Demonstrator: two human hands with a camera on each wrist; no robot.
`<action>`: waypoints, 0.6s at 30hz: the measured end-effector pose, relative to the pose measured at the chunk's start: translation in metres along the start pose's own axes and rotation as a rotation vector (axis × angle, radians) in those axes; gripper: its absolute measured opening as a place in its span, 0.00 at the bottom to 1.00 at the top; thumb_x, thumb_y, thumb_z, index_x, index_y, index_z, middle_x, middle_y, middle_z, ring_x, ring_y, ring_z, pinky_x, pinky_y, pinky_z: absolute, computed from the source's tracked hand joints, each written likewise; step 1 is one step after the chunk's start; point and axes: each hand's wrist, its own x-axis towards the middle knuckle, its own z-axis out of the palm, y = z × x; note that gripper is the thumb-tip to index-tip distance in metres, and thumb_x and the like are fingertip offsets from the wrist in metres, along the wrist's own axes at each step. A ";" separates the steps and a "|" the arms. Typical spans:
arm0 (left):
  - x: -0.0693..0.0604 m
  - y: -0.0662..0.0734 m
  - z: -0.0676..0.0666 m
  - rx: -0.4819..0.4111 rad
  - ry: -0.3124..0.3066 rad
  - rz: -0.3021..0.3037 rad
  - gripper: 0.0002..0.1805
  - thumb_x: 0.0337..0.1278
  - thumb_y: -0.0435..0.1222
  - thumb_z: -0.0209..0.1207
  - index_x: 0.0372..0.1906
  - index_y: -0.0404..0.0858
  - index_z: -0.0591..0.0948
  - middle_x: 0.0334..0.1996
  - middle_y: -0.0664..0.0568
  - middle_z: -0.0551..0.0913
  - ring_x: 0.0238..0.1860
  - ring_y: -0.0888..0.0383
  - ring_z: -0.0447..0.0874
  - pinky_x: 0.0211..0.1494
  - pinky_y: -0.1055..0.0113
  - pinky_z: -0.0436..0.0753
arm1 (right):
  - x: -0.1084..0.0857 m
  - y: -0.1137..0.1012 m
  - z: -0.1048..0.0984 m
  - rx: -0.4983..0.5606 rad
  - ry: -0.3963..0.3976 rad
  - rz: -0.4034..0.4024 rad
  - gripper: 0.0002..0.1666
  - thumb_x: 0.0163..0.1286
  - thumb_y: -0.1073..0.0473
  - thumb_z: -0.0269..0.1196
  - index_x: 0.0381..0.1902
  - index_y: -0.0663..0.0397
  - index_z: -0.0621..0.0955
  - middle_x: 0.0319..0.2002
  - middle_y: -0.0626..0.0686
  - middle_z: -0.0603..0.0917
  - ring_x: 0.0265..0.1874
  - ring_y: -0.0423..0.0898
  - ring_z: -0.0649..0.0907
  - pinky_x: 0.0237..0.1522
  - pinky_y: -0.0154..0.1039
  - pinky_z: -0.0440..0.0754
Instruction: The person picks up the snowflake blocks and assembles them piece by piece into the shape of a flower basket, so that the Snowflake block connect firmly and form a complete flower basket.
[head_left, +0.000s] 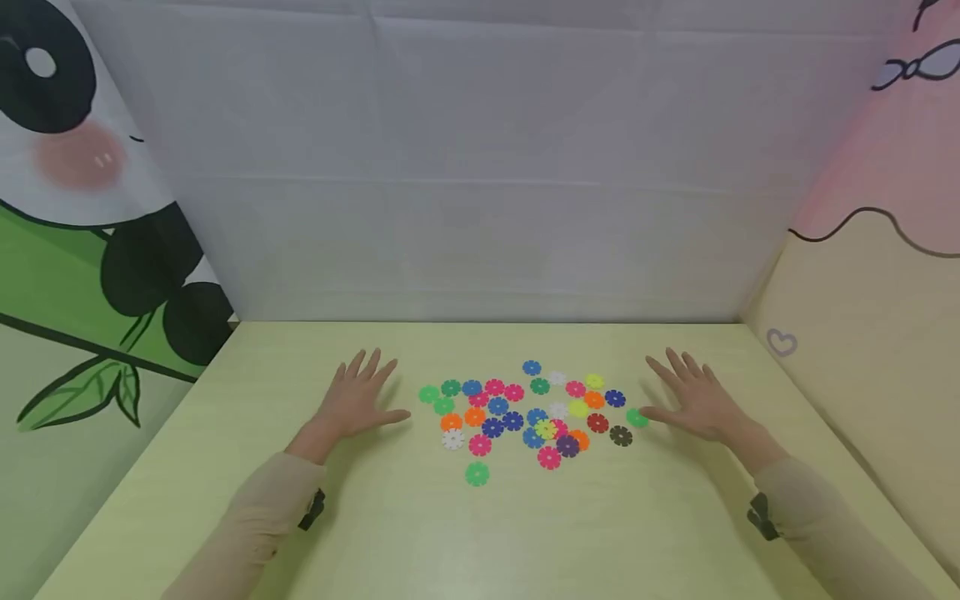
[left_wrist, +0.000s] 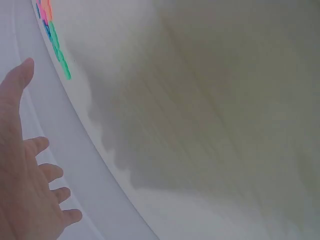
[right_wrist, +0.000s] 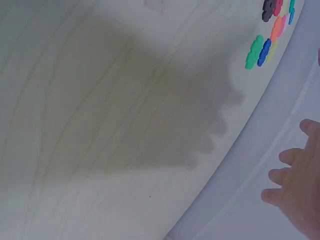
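Many small notched plastic discs in several colours lie scattered over the middle of the table, among them a green disc (head_left: 477,474) nearest me, a purple disc (head_left: 567,446) and a white disc (head_left: 452,439). To their left my left hand (head_left: 356,402) hovers with fingers spread, holding nothing. On the other side my right hand (head_left: 697,402) is spread the same way and is empty too. Its thumb tip overlaps the edge of a light green disc (head_left: 637,417) in the head view; in the right wrist view that hand (right_wrist: 300,175) is raised above the table.
The pale wood-grain table (head_left: 465,550) ends at a whitish cloth wall (head_left: 480,208) at the back. A panda-print panel (head_left: 75,275) stands at the left, a pink and cream panel (head_left: 870,308) at the right. Dark straps show at both cuffs.
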 end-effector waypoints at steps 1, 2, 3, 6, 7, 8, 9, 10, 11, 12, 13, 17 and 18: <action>0.000 0.002 0.001 -0.006 0.004 0.010 0.49 0.53 0.58 0.63 0.74 0.34 0.63 0.75 0.28 0.55 0.75 0.27 0.49 0.74 0.29 0.54 | 0.000 -0.002 0.001 0.008 -0.004 -0.003 0.53 0.64 0.34 0.61 0.76 0.60 0.58 0.75 0.75 0.51 0.72 0.79 0.51 0.70 0.76 0.47; 0.000 0.004 0.002 -0.012 0.006 0.017 0.48 0.54 0.58 0.63 0.73 0.34 0.63 0.75 0.28 0.55 0.75 0.27 0.50 0.73 0.30 0.55 | 0.001 -0.005 0.001 0.018 -0.008 -0.008 0.54 0.63 0.35 0.61 0.76 0.60 0.58 0.75 0.76 0.51 0.72 0.79 0.51 0.70 0.76 0.47; 0.000 0.006 0.004 -0.023 0.001 0.018 0.48 0.55 0.57 0.62 0.74 0.34 0.62 0.75 0.28 0.55 0.75 0.28 0.51 0.74 0.31 0.56 | 0.001 -0.008 0.002 0.027 -0.011 -0.014 0.54 0.63 0.35 0.61 0.75 0.60 0.58 0.75 0.76 0.51 0.72 0.79 0.52 0.70 0.76 0.47; 0.002 0.013 0.008 -0.037 -0.011 0.037 0.47 0.57 0.55 0.62 0.74 0.33 0.62 0.74 0.28 0.56 0.74 0.28 0.54 0.74 0.33 0.58 | 0.004 -0.014 0.004 0.030 -0.014 -0.034 0.54 0.62 0.35 0.62 0.75 0.60 0.59 0.74 0.75 0.53 0.72 0.78 0.53 0.70 0.76 0.49; 0.002 0.015 0.009 -0.044 -0.017 0.041 0.46 0.57 0.55 0.62 0.73 0.33 0.62 0.74 0.28 0.57 0.74 0.28 0.55 0.74 0.34 0.58 | 0.005 -0.016 0.005 0.033 -0.014 -0.041 0.54 0.62 0.35 0.62 0.75 0.60 0.59 0.74 0.75 0.54 0.72 0.78 0.53 0.70 0.75 0.49; 0.002 0.018 0.010 -0.051 -0.021 0.048 0.46 0.57 0.54 0.62 0.73 0.32 0.63 0.74 0.28 0.58 0.73 0.28 0.57 0.74 0.35 0.59 | 0.006 -0.018 0.005 0.037 -0.011 -0.053 0.54 0.61 0.35 0.63 0.75 0.60 0.60 0.74 0.75 0.54 0.72 0.78 0.54 0.70 0.75 0.50; 0.002 0.020 0.010 -0.056 -0.025 0.055 0.45 0.57 0.54 0.63 0.73 0.32 0.63 0.74 0.28 0.59 0.73 0.28 0.58 0.74 0.36 0.60 | 0.007 -0.019 0.006 0.038 -0.011 -0.058 0.53 0.61 0.36 0.63 0.75 0.60 0.60 0.74 0.75 0.55 0.72 0.77 0.55 0.71 0.75 0.51; 0.002 0.023 0.010 -0.061 -0.030 0.060 0.45 0.57 0.54 0.63 0.73 0.32 0.63 0.73 0.28 0.59 0.72 0.29 0.59 0.74 0.36 0.62 | 0.007 -0.021 0.007 0.034 -0.011 -0.067 0.53 0.61 0.36 0.63 0.75 0.60 0.60 0.74 0.74 0.56 0.72 0.77 0.55 0.71 0.74 0.52; 0.001 0.025 0.010 -0.072 -0.034 0.063 0.45 0.57 0.53 0.63 0.73 0.32 0.64 0.73 0.28 0.60 0.72 0.29 0.60 0.73 0.37 0.63 | 0.008 -0.022 0.007 0.035 -0.008 -0.074 0.53 0.61 0.36 0.64 0.74 0.60 0.61 0.74 0.74 0.57 0.72 0.76 0.56 0.71 0.73 0.53; 0.001 0.027 0.010 -0.087 -0.041 0.062 0.45 0.57 0.53 0.64 0.73 0.32 0.64 0.73 0.29 0.61 0.72 0.29 0.61 0.72 0.37 0.64 | 0.009 -0.024 0.008 0.037 -0.006 -0.081 0.52 0.61 0.37 0.64 0.74 0.60 0.61 0.74 0.74 0.58 0.72 0.76 0.57 0.71 0.73 0.53; 0.000 0.030 0.009 -0.105 -0.048 0.060 0.45 0.56 0.52 0.65 0.72 0.33 0.64 0.73 0.29 0.61 0.71 0.30 0.62 0.72 0.36 0.65 | 0.009 -0.025 0.008 0.037 -0.003 -0.085 0.52 0.61 0.37 0.64 0.74 0.60 0.62 0.74 0.73 0.59 0.72 0.75 0.58 0.71 0.72 0.54; -0.001 0.038 0.008 -0.161 -0.070 0.050 0.44 0.56 0.52 0.65 0.72 0.34 0.65 0.73 0.33 0.63 0.72 0.33 0.62 0.70 0.36 0.68 | 0.012 -0.030 0.010 0.052 0.005 -0.099 0.52 0.59 0.37 0.66 0.73 0.59 0.63 0.72 0.70 0.64 0.71 0.73 0.62 0.69 0.72 0.62; -0.001 0.039 0.007 -0.172 -0.074 0.050 0.44 0.56 0.52 0.66 0.72 0.35 0.66 0.73 0.33 0.64 0.72 0.33 0.63 0.70 0.36 0.69 | 0.013 -0.031 0.011 0.061 0.007 -0.101 0.52 0.58 0.37 0.67 0.73 0.59 0.64 0.72 0.69 0.65 0.71 0.72 0.63 0.68 0.71 0.63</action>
